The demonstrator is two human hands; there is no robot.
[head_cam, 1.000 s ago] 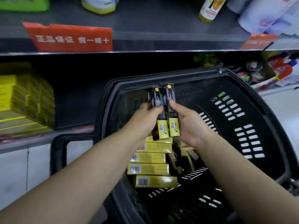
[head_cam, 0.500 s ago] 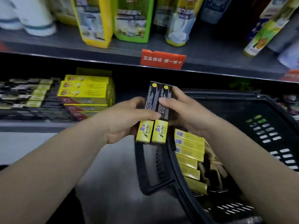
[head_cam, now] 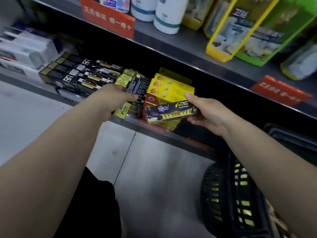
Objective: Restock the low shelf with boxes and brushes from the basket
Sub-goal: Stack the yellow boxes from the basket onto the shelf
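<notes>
My left hand point(head_cam: 111, 98) grips a black-and-yellow box point(head_cam: 135, 88) and holds it over a row of the same boxes on the low shelf point(head_cam: 159, 129). My right hand point(head_cam: 209, 112) holds a second black-and-yellow box point(head_cam: 171, 111) flat, printed face up, in front of a stack of yellow boxes point(head_cam: 171, 88). The black basket point(head_cam: 228, 194) stands on the floor at lower right, with yellow boxes showing through its slots.
Black-and-gold packs point(head_cam: 80, 74) lie left of the boxes on the low shelf, white packs point(head_cam: 25, 50) farther left. The upper shelf carries white bottles point(head_cam: 168, 14) and yellow and green packs point(head_cam: 248, 30), with red price tags point(head_cam: 108, 18) on its edge. Grey floor tiles lie below.
My hands have split the pair of boxes, one each, and carried them left from the basket to the low shelf. My view has swung left and down.
</notes>
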